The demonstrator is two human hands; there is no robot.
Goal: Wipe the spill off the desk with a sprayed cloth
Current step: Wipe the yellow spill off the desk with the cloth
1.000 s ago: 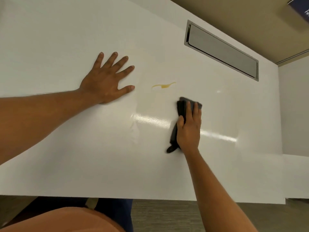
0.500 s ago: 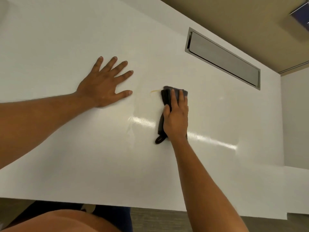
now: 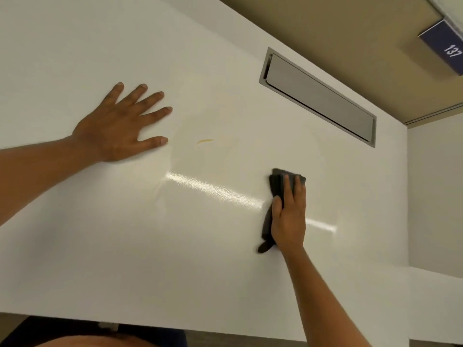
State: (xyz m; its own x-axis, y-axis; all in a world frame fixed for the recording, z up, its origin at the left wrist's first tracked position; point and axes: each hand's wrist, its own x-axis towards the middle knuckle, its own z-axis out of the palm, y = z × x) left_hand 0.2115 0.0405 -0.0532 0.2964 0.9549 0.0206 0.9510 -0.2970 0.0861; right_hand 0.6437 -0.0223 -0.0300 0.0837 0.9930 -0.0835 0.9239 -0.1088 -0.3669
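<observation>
A small faint yellow spill [image 3: 204, 141] streaks the white desk [image 3: 125, 246] near its middle. My right hand [image 3: 289, 216] presses a dark grey cloth [image 3: 276, 186] flat on the desk, well to the right of the spill and nearer to me. Part of the cloth sticks out past my fingertips and a tail of it shows below my wrist. My left hand [image 3: 120, 126] lies flat on the desk with fingers spread, just left of the spill, holding nothing.
A grey metal cable flap [image 3: 318, 96] is set into the desk at the back right. A tan partition [image 3: 325, 26] stands behind it, bearing a blue number plate [image 3: 446, 46]. Another white surface [image 3: 436, 196] adjoins on the right. The desk's near edge runs along the bottom.
My right hand swept the cloth left onto the spill, then back to the right and toward me. The spill is smaller and fainter than before. My left hand stayed put.
</observation>
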